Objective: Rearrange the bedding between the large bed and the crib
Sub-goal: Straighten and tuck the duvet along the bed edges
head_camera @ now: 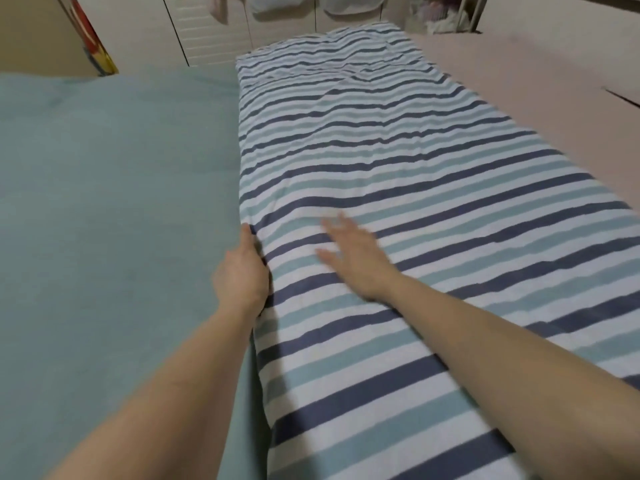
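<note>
Green sheet (104, 202) spreads beside the left hand (242, 275), which grips the striped quilt's (398, 168) edge; right hand (353, 258) rests flat, blurred. Soft, floppy: take hold along edges.

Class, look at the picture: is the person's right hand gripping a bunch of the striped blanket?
No: the right hand lies flat with straight fingers on top of the striped blanket.

Striped quilt (398, 174) on green-sheeted bed (104, 202)
</note>
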